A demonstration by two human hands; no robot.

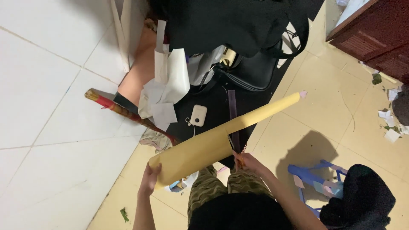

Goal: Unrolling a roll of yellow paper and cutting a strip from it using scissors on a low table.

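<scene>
My left hand (149, 179) fingers clamp the yellow paper (200, 151) taut at lower centre, so my right hand (247, 163), gripping scissors (237, 150), should cut straight.

Open tan floor (324, 102) right of the paper roll (221, 136), black bag (251, 72) and white paper pile (170, 85) crowding ahead, blue stool (315, 179) low right.

Right hand (248, 162) grip perhaps scissors, blurred, blue stool (317, 181) partly hidden under black cloth (362, 198)
</scene>
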